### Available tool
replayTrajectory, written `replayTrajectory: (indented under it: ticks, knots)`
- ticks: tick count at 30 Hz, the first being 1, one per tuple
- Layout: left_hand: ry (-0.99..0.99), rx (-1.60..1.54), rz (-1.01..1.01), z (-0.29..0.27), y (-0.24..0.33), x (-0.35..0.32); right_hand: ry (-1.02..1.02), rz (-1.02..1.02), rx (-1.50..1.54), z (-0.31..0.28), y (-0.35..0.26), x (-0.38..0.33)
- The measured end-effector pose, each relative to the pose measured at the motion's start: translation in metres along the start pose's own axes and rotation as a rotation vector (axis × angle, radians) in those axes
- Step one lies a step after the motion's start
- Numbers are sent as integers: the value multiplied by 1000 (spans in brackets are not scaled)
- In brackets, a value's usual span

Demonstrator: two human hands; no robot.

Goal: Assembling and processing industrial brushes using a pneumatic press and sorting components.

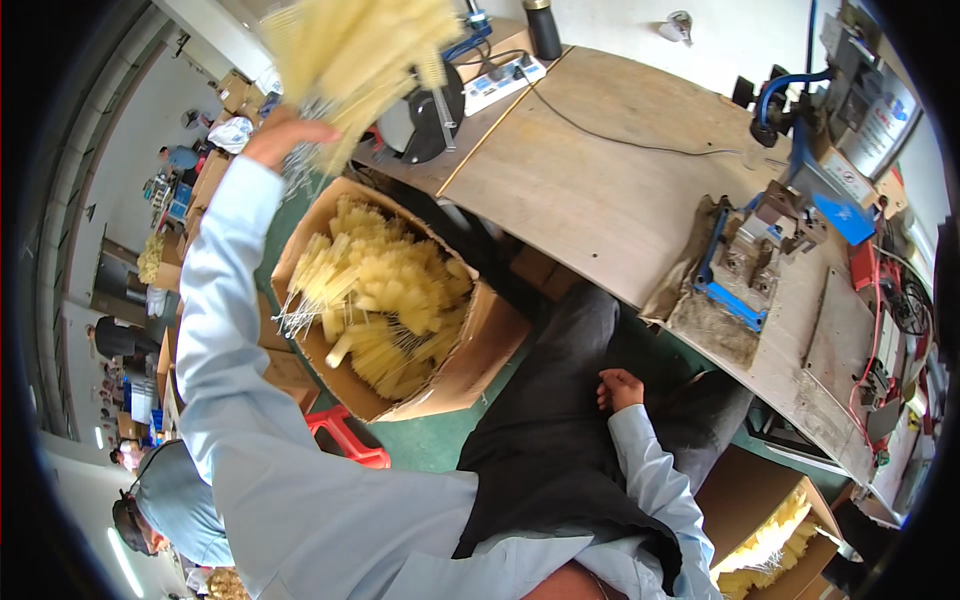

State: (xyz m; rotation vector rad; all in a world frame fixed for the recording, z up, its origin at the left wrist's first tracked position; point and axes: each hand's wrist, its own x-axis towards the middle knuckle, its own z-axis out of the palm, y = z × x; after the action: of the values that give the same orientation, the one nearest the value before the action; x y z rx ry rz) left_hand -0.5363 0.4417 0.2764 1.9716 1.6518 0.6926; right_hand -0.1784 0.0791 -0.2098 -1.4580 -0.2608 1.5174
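Brushes (350, 45), a thick pale-yellow bundle with wire stems hanging below, are raised high at the far left, above the open carton (470, 350) that stands on the green floor beside the surface (610, 190). The left hand (285, 135) holds them, its grip clamped round the wire stems just under the bristles, arm stretched up and out. The right hand (620, 388) rests on the dark apron over the lap, fingers loosely curled on nothing. More of the same brushes fill the carton, bristles mostly upward and stems poking out at its left side. On the surface to the right sits a blue-jawed clamp (735, 275) among machine parts and cables; a power strip (500, 80) and a dark bottle (543, 28) lie farther back. To handle the bundle well, I judge, the squeeze should stay on the stems, not the soft bristles, and be firm enough that no brush slips from the outside of the bunch; keeping it upright over the carton means any stray falls back in.
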Motion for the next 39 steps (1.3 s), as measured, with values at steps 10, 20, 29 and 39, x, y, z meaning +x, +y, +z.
replayTrajectory:
  ticks: [10,20,29,39]
  knots:
    - [-32,-270,171,290,68,160,83,0,99,-18,-3,-4]
    - [400,170,-213,505,60,204,244,-12,81,-34,2,-6]
    - [465,-136,628,299,-44,21,211,32,-141,-38,23,17]
    - [170,792,-382,25,-414,-157,247,166,-147,-45,45,41]
